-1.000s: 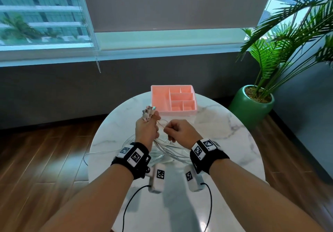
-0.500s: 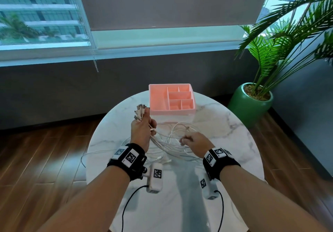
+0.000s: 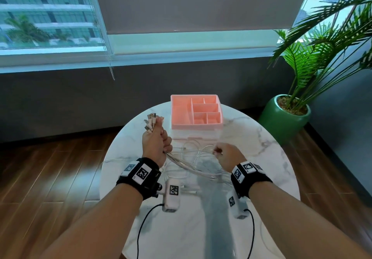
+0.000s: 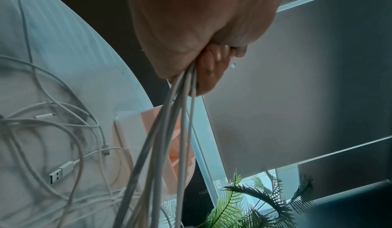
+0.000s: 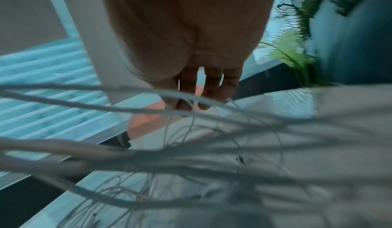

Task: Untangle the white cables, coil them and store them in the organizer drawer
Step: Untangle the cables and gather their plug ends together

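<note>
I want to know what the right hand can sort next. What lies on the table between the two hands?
In the head view, loose white cables sag and loop between the left hand and the right hand.

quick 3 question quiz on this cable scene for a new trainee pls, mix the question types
1. True or false: the left hand grips a bundle of white cables with the plug ends sticking out above the fist.
2. Multiple choice: the pink organizer is A) on the floor, B) at the far side of the marble table, beyond the hands, C) held in the right hand.
3. Fill in: a loose USB plug lies on the ____.

Key
1. True
2. B
3. table
</note>
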